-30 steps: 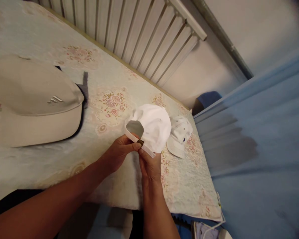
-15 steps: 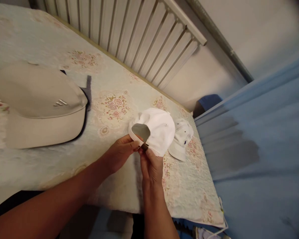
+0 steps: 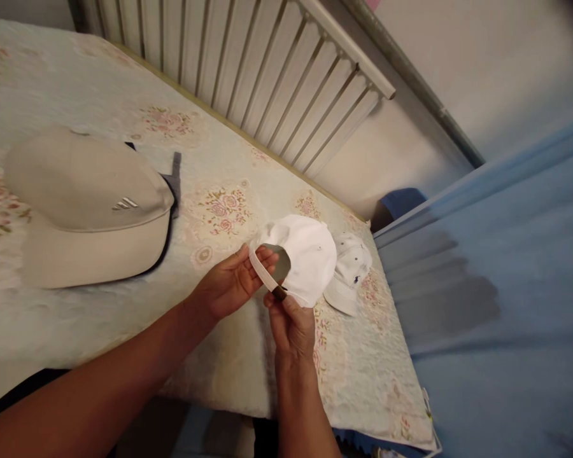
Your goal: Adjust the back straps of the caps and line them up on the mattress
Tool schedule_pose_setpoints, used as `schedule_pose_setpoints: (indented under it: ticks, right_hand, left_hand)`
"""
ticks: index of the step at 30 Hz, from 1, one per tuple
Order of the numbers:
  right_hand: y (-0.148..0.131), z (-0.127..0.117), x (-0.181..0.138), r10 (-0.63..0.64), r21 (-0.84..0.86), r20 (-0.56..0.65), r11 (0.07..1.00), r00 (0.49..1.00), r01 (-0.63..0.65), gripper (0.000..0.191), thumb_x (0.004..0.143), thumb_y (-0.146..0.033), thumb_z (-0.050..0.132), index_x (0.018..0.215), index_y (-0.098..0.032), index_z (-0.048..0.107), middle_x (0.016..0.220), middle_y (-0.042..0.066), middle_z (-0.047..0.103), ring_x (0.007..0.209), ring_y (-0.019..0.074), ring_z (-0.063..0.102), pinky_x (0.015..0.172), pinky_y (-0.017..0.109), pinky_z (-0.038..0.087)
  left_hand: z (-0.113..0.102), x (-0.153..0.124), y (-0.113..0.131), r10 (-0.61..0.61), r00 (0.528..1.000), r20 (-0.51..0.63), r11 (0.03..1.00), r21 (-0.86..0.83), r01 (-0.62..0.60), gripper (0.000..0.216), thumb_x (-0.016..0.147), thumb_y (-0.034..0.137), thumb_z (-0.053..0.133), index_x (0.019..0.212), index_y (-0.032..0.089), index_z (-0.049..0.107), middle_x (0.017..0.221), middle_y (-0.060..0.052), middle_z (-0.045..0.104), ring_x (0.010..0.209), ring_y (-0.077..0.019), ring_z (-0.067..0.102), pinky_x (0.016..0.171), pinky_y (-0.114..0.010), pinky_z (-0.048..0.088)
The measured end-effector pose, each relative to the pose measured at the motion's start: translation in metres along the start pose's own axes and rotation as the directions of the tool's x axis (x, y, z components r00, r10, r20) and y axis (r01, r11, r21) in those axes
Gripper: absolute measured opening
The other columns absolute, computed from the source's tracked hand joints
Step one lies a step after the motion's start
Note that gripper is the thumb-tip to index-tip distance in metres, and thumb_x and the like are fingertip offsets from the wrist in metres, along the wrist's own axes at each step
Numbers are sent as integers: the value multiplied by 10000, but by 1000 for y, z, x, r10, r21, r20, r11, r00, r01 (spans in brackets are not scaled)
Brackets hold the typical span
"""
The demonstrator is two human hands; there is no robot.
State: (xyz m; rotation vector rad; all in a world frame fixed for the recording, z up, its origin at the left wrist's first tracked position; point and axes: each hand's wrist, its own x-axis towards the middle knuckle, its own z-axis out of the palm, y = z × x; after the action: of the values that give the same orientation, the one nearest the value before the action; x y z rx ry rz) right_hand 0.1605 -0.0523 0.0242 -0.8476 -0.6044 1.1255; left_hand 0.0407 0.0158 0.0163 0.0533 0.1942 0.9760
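A white baseball cap (image 3: 310, 254) is held up off the bed with its back opening towards me. My right hand (image 3: 293, 327) pinches the cap at the lower end of its back strap (image 3: 263, 270), by a dark brown clasp (image 3: 279, 292). My left hand (image 3: 232, 283) is open, palm up, with its fingers stretched out behind the strap and into the opening; its thumb lies along the strap's upper end. Just beyond on the right lies a second white cap (image 3: 348, 270) with a small dark blue logo, partly hidden by the held one.
A large beige cap (image 3: 93, 197) with a striped logo lies at left on the flower-patterned bedspread (image 3: 377, 381). Behind the bed stands a white radiator (image 3: 248, 70). A blue curtain (image 3: 506, 318) hangs along the right side, near a dark blue object (image 3: 401, 205).
My left hand has let go of the strap near the clasp and spread its fingers behind it. My right hand still holds the clasp end. The view has shifted slightly.
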Motion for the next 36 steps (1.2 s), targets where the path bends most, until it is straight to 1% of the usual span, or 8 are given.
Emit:
schedule_pose_setpoints:
  ticks: [5,9,12,19,25,28,31,36]
  right_hand:
    - [-3,0,0,21,44,16,999,1000,-21,495,589,-196,790,1071,-201,673,898,34,729,734,166,641,566,268,495]
    - [-6,2,-1,53,70,-12,996,999,-52,471,563,-185,807,1015,-213,677,881,18,736,733,158,657,580,262,510]
    - [-9,4,-2,62,77,-22,995,998,-60,479,534,-165,797,994,-216,675,875,5,737,715,143,637,599,262,520]
    - [-14,8,-3,64,85,-37,995,997,-60,496,515,-113,748,990,-230,668,861,-26,726,721,137,624,696,288,545]
    - [-17,10,-6,64,116,-8,991,998,-62,510,453,-27,690,922,-224,664,821,-41,724,739,144,645,655,261,540]
    - [-17,12,-7,27,110,3,994,1000,-27,531,458,-31,695,950,-227,664,855,-36,720,740,139,636,673,270,546]
    - [-17,14,-7,1,98,-8,995,1000,0,539,471,-46,710,978,-223,668,867,-27,719,747,141,633,688,283,554]
    - [-17,15,-7,-16,58,-31,998,999,17,521,512,-136,763,1016,-219,661,937,5,729,886,189,662,823,358,566]
  left_hand:
    - [-4,-2,2,23,999,30,999,25,-24,318,1004,117,408,860,125,690,818,-67,773,780,-162,754,749,-256,607]
    - [-4,-4,4,16,992,126,998,51,-22,242,971,108,480,884,123,705,875,-66,783,809,-163,756,762,-250,613]
    - [-3,-5,5,13,987,159,998,63,-23,225,961,96,493,896,119,707,900,-66,786,811,-151,755,761,-232,613]
    - [-2,-7,5,31,987,158,995,84,-45,165,922,74,550,890,119,706,905,-58,788,788,-148,755,767,-240,618]
    - [-6,-5,3,42,984,174,994,96,-60,132,902,81,584,895,127,707,883,-51,791,775,-156,753,779,-277,621]
    - [-7,-5,2,45,984,170,993,99,-62,125,902,90,590,899,131,708,886,-49,790,780,-154,752,810,-293,615]
    - [-7,-5,2,34,984,173,993,108,-54,116,899,92,598,892,134,706,891,-42,790,770,-152,752,763,-262,615]
    - [-5,-6,4,26,987,160,991,128,-47,147,925,104,562,888,135,701,882,-42,788,761,-151,751,745,-254,611]
